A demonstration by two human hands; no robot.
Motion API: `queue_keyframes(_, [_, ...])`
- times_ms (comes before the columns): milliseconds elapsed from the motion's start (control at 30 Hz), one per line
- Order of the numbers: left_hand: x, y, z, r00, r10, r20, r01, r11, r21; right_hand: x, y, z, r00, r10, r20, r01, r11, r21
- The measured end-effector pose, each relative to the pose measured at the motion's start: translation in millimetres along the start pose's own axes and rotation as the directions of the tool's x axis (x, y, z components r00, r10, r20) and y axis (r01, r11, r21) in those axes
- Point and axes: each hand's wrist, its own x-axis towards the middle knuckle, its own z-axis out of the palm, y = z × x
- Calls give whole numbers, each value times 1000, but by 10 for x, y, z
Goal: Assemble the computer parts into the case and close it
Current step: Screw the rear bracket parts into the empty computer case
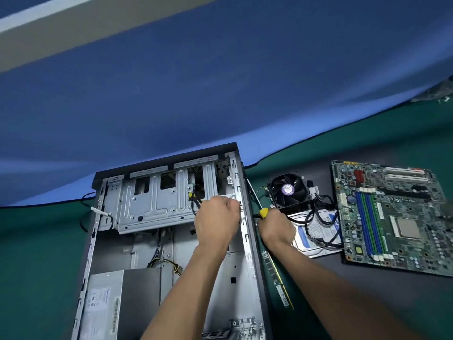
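Your left hand (217, 220) curls by the drive cage (157, 202) at 12 o'clock, grip hidden; your right hand (275, 228) grips the screwdriver (263, 212). Probably you fasten the cage; next, align the tip carefully.

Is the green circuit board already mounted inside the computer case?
No, the circuit board lies flat on the table, to the right of the open case.

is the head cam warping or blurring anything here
Head view: strong wide-angle warp, so the table's far edge bows and the case walls splay; the blue backdrop looks soft and smeared; the left hand, right hand and motherboard stay fairly sharp; lighting is even, with no harsh glare.
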Motion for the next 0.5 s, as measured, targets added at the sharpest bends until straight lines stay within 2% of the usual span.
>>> queue_keyframes(133, [-27, -23, 15, 1000, -6, -31, 3, 996, -87, 18, 19, 2, 1000, -18, -23, 17, 999, -36])
queue_keyframes(300, [-38, -37, -8, 1000, 18, -5, -19, 989, -148, 0, 5, 18, 999, -34, -40, 32, 999, -33])
queue_keyframes(500, [-32, -39, 0, 1000, 27, 9, -26, 991, -128, 1, 7, 23, 999, -9, -38, 10, 1000, 22])
